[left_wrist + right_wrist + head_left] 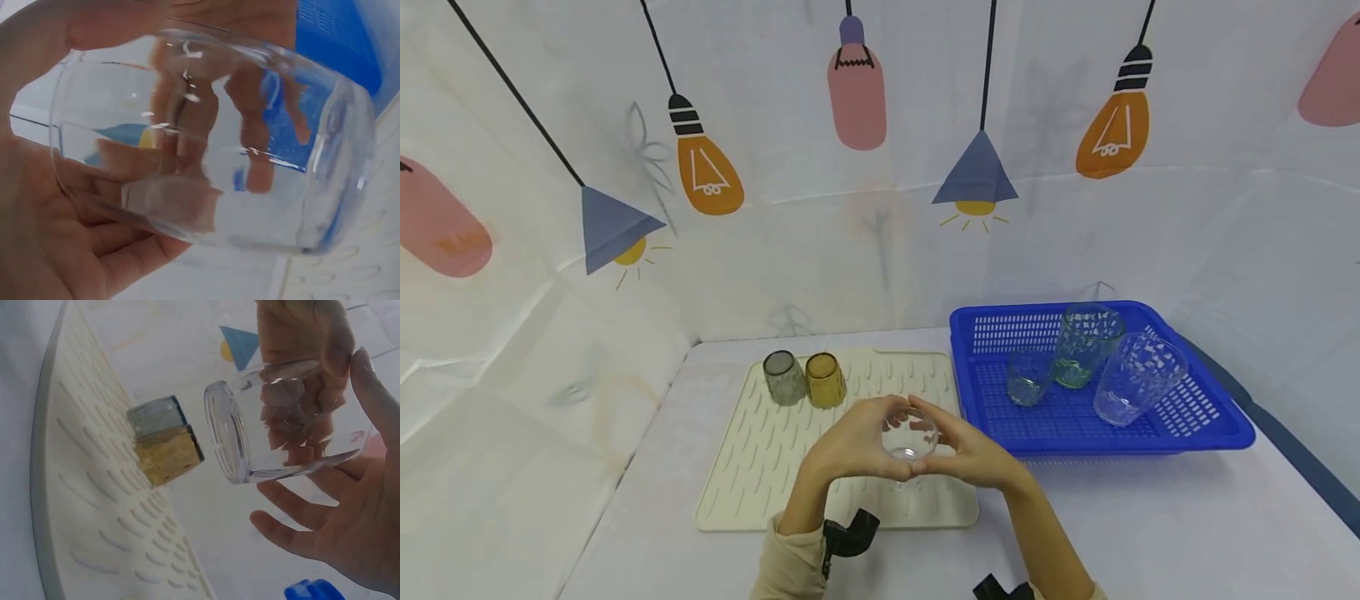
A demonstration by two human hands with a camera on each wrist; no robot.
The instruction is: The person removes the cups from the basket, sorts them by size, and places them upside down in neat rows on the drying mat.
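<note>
A clear drinking glass (910, 433) is held between both hands above the cream ridged mat (752, 479). My left hand (857, 442) curves round its left side, and my right hand (972, 454) holds the right side, thumbs meeting in front. In the left wrist view the glass (275, 219) lies sideways across the picture, its thick base toward the mat. The right wrist view shows the glass base (226, 434) hanging free beyond the fingers. On the mat's far left stand a grey tumbler (785, 380) and an amber tumbler (825, 383), side by side.
To the right of the mat sits a blue plastic basket (1075, 446). Inside it are a small clear glass (1027, 385), a greenish glass (1084, 342) and a large clear glass (1138, 383). A white sheet with printed lamps (865, 233) hangs behind the white-covered table (917, 571).
</note>
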